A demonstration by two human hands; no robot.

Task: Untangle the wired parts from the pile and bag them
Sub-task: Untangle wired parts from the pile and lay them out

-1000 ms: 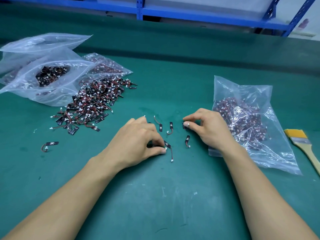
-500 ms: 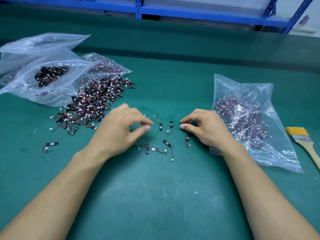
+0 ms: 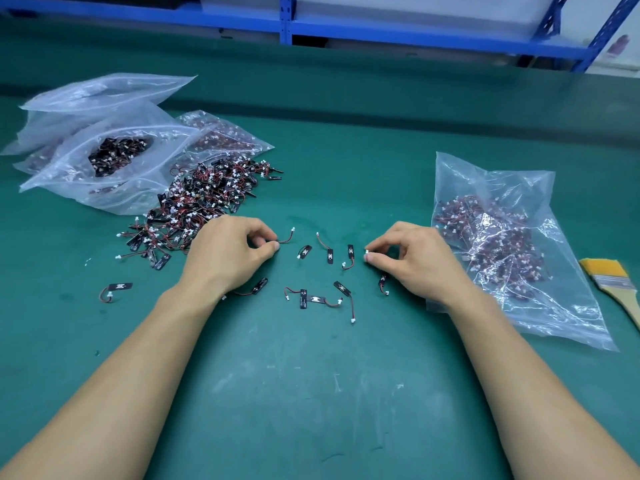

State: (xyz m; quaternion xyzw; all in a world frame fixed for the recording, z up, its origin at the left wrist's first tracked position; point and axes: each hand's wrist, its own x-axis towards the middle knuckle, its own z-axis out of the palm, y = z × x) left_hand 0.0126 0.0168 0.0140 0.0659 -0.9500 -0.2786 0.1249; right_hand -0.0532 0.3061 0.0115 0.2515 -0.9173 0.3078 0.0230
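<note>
A tangled pile of small black wired parts (image 3: 204,199) with red wires and white plugs lies on the green mat at the left. My left hand (image 3: 228,252) sits at the pile's near right edge and pinches one wired part (image 3: 286,238) between thumb and fingers. My right hand (image 3: 412,259) pinches the white plug of another part (image 3: 367,252). Between the hands lie several loose single parts (image 3: 330,256). A clear bag (image 3: 502,237) holding many such parts lies just right of my right hand.
Several clear bags (image 3: 104,157), some holding parts, are stacked at the far left behind the pile. One stray part (image 3: 116,289) lies alone at the near left. A yellow-bristled brush (image 3: 613,282) lies at the right edge. A blue shelf frame (image 3: 346,27) runs along the back.
My left hand let go of parts near the middle, moved up and left toward the pile, and now pinches a part there. My right hand has stayed put, still pinching a plug.
</note>
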